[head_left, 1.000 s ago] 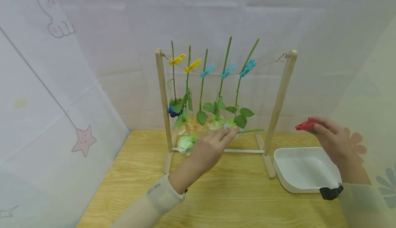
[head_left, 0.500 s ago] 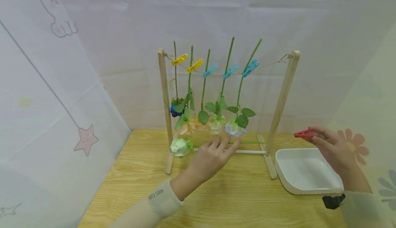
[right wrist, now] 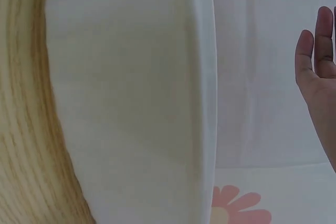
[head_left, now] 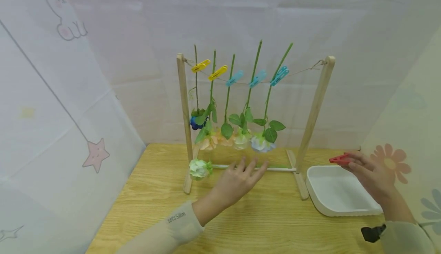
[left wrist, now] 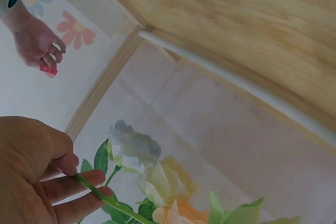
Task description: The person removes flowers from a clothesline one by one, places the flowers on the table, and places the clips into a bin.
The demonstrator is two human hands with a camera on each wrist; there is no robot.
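Observation:
In the head view my left hand (head_left: pixel 236 181) holds a white-green artificial rose (head_left: pixel 199 168) by its stem, with the bloom pointing left. The left wrist view has the green stem (left wrist: pixel 113 201) pinched between thumb and fingers. To the right, above a white tray (head_left: pixel 315 192), my right hand (head_left: pixel 373 177) pinches a red clothespin (head_left: pixel 339 159). Behind my left hand several roses hang bloom-down from a string, among them a blue rose (head_left: pixel 197 122) and a pale blue-white rose (head_left: pixel 262 144). The right wrist view catches only part of my right hand (right wrist: pixel 321 85).
A wooden frame (head_left: pixel 315 112) carries the string, with a white rod (head_left: pixel 286 169) low across it. Yellow clothespins (head_left: pixel 218 72) and blue clothespins (head_left: pixel 280 75) grip the hanging stems. The wooden table (head_left: pixel 241 223) is bounded by printed cloth walls (head_left: pixel 113 131).
The rose in my left hand has gone from a tilted stem to a nearly level one, lower down, its bloom shifting left. My right hand with the red clothespin has sunk slightly.

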